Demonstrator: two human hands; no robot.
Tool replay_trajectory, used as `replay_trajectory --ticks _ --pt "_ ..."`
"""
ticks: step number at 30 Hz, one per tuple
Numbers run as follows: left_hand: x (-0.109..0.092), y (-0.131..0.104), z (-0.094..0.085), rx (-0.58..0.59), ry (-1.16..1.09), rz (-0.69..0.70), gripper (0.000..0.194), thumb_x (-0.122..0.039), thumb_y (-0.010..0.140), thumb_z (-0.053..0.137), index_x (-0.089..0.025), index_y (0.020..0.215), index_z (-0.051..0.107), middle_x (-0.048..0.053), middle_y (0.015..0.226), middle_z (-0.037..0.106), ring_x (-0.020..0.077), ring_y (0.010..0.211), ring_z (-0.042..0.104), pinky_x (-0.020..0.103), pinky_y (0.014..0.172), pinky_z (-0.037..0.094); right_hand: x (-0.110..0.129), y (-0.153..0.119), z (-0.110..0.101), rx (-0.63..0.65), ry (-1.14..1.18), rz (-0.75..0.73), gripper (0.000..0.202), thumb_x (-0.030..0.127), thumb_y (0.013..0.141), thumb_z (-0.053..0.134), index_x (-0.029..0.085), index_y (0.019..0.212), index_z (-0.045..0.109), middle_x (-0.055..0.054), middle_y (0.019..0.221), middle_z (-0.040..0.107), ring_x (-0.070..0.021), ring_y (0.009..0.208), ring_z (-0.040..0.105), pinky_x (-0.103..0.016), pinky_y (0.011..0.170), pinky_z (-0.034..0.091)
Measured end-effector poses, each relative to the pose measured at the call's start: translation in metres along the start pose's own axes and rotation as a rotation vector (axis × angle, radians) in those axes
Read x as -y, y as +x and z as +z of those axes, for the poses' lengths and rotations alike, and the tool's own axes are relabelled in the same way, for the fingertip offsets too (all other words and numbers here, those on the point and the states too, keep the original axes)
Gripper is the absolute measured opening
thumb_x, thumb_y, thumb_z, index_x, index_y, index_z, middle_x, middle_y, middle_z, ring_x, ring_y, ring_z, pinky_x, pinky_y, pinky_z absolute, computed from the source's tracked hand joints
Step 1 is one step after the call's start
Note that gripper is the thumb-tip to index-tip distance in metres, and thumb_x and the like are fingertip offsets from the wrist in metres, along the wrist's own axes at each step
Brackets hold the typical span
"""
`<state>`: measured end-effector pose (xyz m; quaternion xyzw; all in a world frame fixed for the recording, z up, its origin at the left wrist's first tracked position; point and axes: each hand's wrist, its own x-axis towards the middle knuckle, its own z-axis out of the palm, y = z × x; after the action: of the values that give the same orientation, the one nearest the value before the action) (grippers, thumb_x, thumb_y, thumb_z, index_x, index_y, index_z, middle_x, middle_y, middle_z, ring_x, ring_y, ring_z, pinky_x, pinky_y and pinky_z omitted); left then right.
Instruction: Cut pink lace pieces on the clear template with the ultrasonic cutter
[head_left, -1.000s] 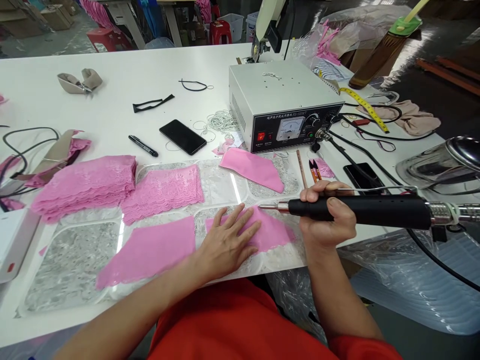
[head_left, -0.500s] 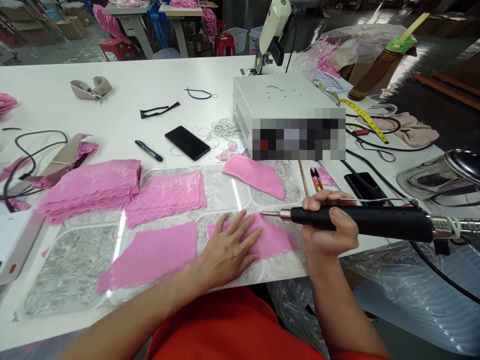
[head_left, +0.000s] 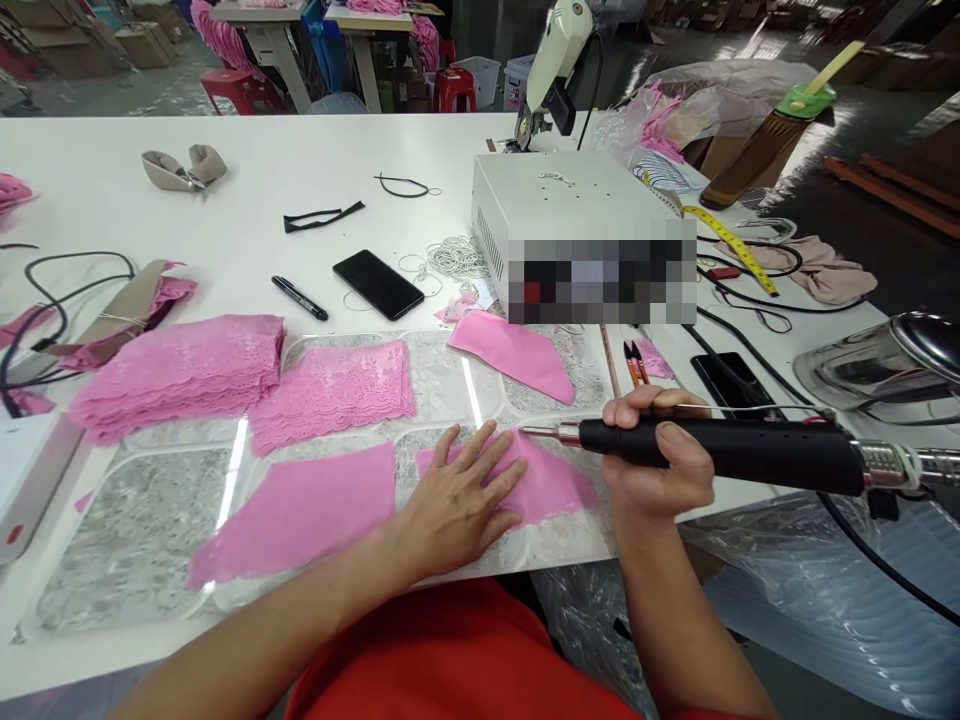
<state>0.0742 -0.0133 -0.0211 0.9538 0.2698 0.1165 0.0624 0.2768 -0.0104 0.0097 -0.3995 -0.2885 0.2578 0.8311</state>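
My left hand lies flat with its fingers spread, pressing a pink fabric piece onto the clear mat. My right hand is wrapped round a black handheld tool with a thin metal tip and a metal-sheathed cord at its back end. The tip meets the top edge of that fabric, just past my left fingertips; whether it touches cannot be made out. To the left is a second pink fabric piece, partly under my left forearm. Another pink piece rests farther back.
Pink lace stacks sit on the left. A grey box unit stands behind the mat, with a phone and a marker beside it. Snips, a second phone, cables and a metal cup are at right.
The view has shifted very slightly. Both hands, the tool and the fabric keep nearly the same places relative to one another.
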Motion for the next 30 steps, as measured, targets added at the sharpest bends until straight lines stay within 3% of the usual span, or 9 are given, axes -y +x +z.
replay_trajectory --ticks 22,26,30 --pt "0.003 0.002 -0.001 -0.010 0.001 0.011 0.046 -0.045 0.098 0.052 -0.019 0.135 0.056 0.012 0.149 0.049 0.0369 0.141 0.037 0.061 0.114 0.024 -0.001 0.000 0.003 0.059 0.019 -0.022 0.011 0.023 0.062 0.059 0.021 0.073 0.057 0.003 0.067 0.060 -0.0102 0.052 0.053 -0.027 0.053 0.046" --pt "0.005 0.002 -0.001 -0.003 0.008 0.029 0.046 -0.044 0.100 0.048 -0.019 0.138 0.055 0.013 0.149 0.048 0.0385 0.141 0.037 0.063 0.113 0.025 0.013 0.004 -0.010 0.002 0.021 -0.053 0.013 0.024 0.061 0.056 0.020 0.073 0.058 0.002 0.066 0.058 -0.0098 0.051 0.051 -0.027 0.050 0.044" --pt "0.006 0.002 -0.001 -0.013 0.016 0.034 0.045 -0.044 0.101 0.046 -0.020 0.137 0.055 0.012 0.148 0.049 0.0382 0.141 0.038 0.063 0.113 0.024 0.036 0.004 -0.037 -0.058 -0.029 -0.072 0.014 0.024 0.057 0.054 0.019 0.069 0.060 0.001 0.064 0.058 -0.0095 0.048 0.048 -0.026 0.047 0.042"
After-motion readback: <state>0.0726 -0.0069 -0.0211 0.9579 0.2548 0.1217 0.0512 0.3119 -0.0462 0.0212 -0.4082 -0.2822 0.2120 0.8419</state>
